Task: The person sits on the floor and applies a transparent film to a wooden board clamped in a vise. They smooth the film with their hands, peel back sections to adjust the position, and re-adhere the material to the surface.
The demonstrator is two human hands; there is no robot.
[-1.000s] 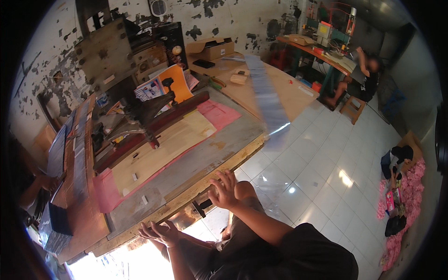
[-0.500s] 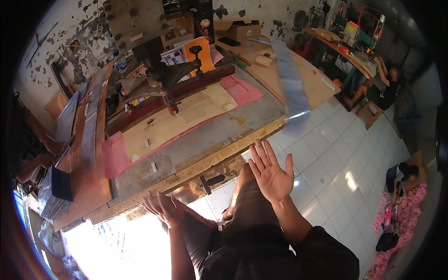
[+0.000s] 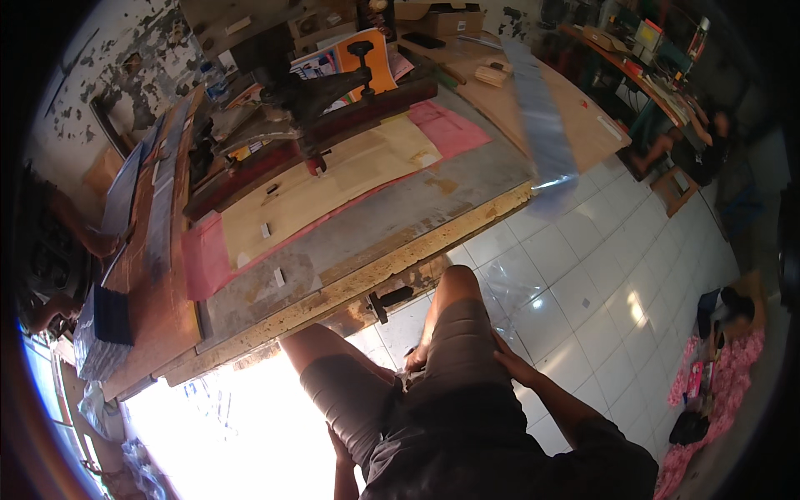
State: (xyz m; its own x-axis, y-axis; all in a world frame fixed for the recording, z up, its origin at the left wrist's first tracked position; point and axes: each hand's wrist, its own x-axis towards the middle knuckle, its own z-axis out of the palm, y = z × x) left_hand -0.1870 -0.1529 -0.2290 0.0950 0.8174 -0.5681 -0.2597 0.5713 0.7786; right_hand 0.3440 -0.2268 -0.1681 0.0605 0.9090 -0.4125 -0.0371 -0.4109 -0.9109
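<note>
I sit with both hands lowered to my thighs, away from the bench. My right hand rests against the outer side of my right thigh, its visible fingers stretched along it. Beside my left thigh, my left hand is mostly hidden, and its fingers do not show clearly. Nothing can be seen in either hand. In front stands a dark metal press above a cream sheet. A pink sheet shows under the cream one on a grey plate. Small pale pieces lie on the sheet and plate.
A long silvery plastic strip hangs over the side table's edge. At left, a stack of dark sheets sits near another person. A clamp handle juts below the bench edge. Other people are at the right.
Both hands, raised with fingers spread before, have dropped to the sides of my thighs. My right palm no longer faces up. The view has shifted slightly.
</note>
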